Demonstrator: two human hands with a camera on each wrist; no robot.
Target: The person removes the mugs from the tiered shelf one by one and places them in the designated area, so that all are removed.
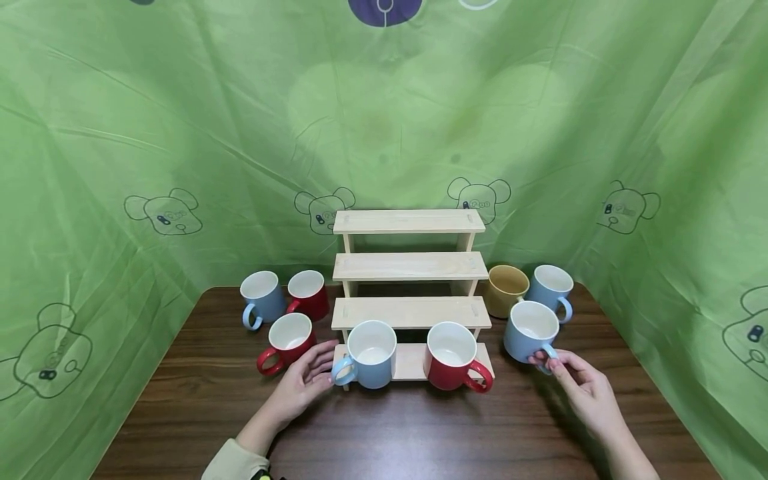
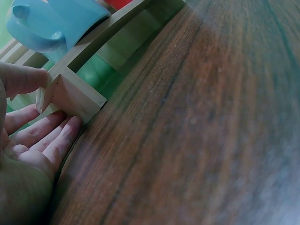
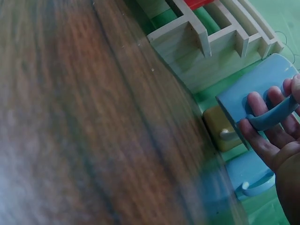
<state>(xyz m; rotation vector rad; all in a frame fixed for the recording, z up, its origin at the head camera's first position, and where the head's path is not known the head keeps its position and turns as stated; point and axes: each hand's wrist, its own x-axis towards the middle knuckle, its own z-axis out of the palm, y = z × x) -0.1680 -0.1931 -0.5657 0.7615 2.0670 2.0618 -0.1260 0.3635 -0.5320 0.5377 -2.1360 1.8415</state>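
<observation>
My right hand (image 1: 585,390) grips the handle of a light blue mug (image 1: 528,333), with fingers through and around the handle. This mug is raised in front of a mustard mug (image 1: 506,293) and another light blue mug (image 1: 549,288). On the left, my left hand (image 1: 304,380) rests at the left end of a stepped wooden rack (image 1: 411,312). Its thumb and fingers (image 2: 61,140) lie around the corner of the lowest step. A light blue mug (image 1: 371,357) and a red mug (image 1: 449,360) stand on that step, handles toward the front.
To the rack's left stand a light blue mug (image 1: 270,301), a red mug (image 1: 311,299) and, nearer, another red mug (image 1: 289,337). All sit on a dark wooden table (image 1: 414,433). A green curtain (image 1: 390,120) surrounds the back and sides.
</observation>
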